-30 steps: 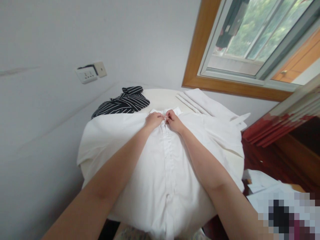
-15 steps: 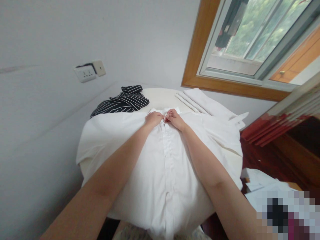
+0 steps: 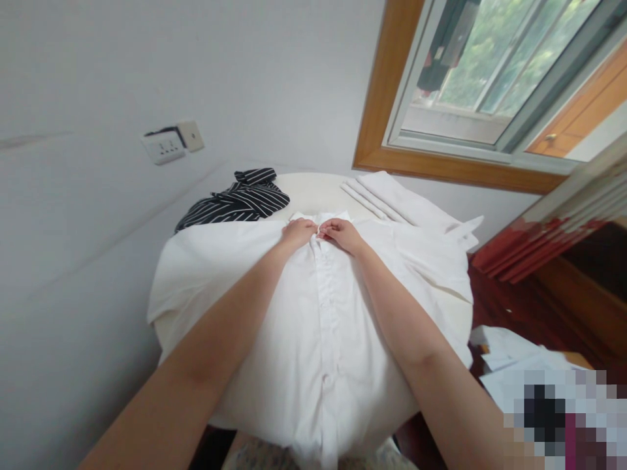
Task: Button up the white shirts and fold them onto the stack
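A white button-up shirt (image 3: 323, 326) lies spread front-up over a small round table (image 3: 313, 189), its collar at the far end. My left hand (image 3: 297, 232) and my right hand (image 3: 339, 234) meet at the top of the button strip just below the collar. Both are closed in a pinch on the shirt's placket there, fingertips touching. The button itself is too small to make out.
A black-and-white striped garment (image 3: 240, 199) lies crumpled at the table's far left. A folded white cloth (image 3: 401, 202) lies at the far right under a wood-framed window (image 3: 386, 130). A wall socket (image 3: 164, 145) sits on the left wall. Papers (image 3: 499, 346) lie low right.
Both hands stay pinched at the collar end of the placket, with only small finger shifts. The camera view has drifted slightly.
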### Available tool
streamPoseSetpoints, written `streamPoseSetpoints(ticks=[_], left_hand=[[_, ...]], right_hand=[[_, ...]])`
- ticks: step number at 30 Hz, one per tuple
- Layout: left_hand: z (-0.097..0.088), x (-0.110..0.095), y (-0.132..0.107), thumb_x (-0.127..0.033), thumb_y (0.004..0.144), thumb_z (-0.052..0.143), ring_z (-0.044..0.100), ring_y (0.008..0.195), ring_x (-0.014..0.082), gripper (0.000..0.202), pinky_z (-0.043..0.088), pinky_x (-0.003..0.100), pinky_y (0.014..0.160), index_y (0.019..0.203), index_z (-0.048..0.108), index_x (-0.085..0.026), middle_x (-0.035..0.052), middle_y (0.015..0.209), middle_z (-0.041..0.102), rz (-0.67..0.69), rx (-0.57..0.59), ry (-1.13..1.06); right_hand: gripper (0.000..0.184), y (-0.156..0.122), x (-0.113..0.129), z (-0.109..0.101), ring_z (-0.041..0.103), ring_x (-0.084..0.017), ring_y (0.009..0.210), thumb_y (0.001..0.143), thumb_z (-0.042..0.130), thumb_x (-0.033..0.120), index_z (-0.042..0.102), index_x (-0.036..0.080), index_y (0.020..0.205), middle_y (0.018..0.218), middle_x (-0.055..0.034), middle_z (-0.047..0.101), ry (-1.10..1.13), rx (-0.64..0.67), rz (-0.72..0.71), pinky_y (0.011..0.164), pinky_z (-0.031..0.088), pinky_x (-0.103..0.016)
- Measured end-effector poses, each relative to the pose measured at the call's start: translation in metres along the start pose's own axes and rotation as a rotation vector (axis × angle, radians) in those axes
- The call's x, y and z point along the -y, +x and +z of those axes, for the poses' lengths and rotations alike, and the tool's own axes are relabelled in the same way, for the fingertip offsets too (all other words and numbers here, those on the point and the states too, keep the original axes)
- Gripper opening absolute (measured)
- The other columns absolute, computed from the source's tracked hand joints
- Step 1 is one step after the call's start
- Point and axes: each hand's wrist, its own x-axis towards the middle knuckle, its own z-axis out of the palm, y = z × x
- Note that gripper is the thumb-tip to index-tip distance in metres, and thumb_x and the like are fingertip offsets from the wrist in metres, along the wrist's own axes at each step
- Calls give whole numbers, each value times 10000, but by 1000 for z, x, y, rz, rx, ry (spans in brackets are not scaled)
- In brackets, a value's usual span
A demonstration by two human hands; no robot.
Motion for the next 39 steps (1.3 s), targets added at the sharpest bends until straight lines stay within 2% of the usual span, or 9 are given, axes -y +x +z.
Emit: streamPoseSetpoints(ticks=[6,10,13,20,29,32,37,39], left_hand=[[0,1,0,-354,847,477,596,1123,234,315,435,332,913,966,765,-306,10,1153,707,2,-9,-39],[2,4,2,-351,844,500,600,1104,225,290,437,320,903,945,770,-314,-2,1148,711,10,-26,-55],[2,5,2,-337,835,520,593,1123,229,270,434,317,915,924,774,-315,-6,1150,709,16,-31,-66],[1,7,-1,-318,834,501,611,1034,193,286,450,284,880,930,764,-261,9,1092,706,57,-34,-166],[3,13,-7,-329,829,556,642,973,185,248,477,275,903,908,745,-189,47,1031,718,157,-67,-460],[7,14,-6,-310,848,545,637,977,183,232,474,279,909,893,740,-193,50,1032,719,171,-72,-401],[9,14,-2,-290,885,484,614,961,191,255,465,299,879,880,721,-199,53,988,705,171,-80,-171],[8,14,-1,-286,889,469,607,952,186,259,463,292,866,887,713,-198,48,976,694,195,-76,-156]], right_hand=[[27,3,-3,5,656,-123,642,743,667,162,661,165,769,670,3,683,-90,-93,-13,706,548,-271],[34,4,-3,4,614,-127,593,729,687,202,690,168,734,640,3,669,-328,-140,-79,632,510,-254],[52,4,-7,2,623,-140,633,730,690,226,711,179,735,677,-8,690,-426,-185,-127,640,497,-252],[116,4,-12,4,634,-146,654,730,687,252,732,174,803,711,-10,706,-279,-181,-97,656,503,-259],[140,1,-10,5,614,-135,626,702,706,270,714,172,800,667,6,678,-175,-181,-85,656,500,-258],[135,1,-9,5,600,-126,607,699,705,268,700,170,791,652,11,669,-169,-162,-78,626,483,-245],[131,1,-7,6,601,-120,607,703,701,252,676,170,802,654,15,664,-137,-127,-50,644,496,-248],[145,1,-7,7,594,-119,600,704,705,260,671,170,813,648,16,657,-131,-126,-49,632,493,-248]])
